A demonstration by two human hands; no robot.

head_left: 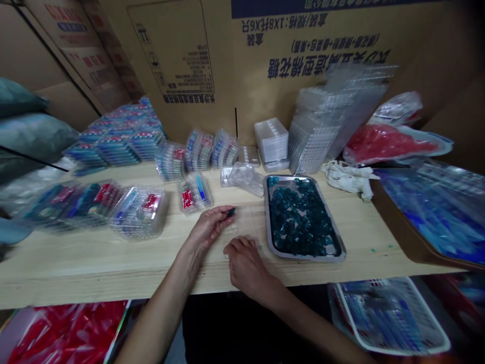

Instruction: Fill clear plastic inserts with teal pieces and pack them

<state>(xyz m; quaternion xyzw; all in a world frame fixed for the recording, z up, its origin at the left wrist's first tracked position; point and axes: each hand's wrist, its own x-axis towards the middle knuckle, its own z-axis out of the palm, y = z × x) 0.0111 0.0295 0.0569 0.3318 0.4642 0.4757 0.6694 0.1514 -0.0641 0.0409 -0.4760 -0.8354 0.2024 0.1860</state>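
My left hand pinches a small dark teal piece between thumb and fingertips. Close by, my right hand is closed, its fingers curled down; what they hold, if anything, is hidden. Both hands are at a clear plastic tray lying on the table, its outline hard to make out against the wood. Just right of them a metal tray holds many translucent dark teal pieces like those in my left hand. Left of my left hand lies a filled clear pack with a red label and a blue stick.
Filled packs stand in rows on the left. Stacked clear trays, white lids and a white glove sit behind. A box of blue packets is at right; a white basket is below the table edge.
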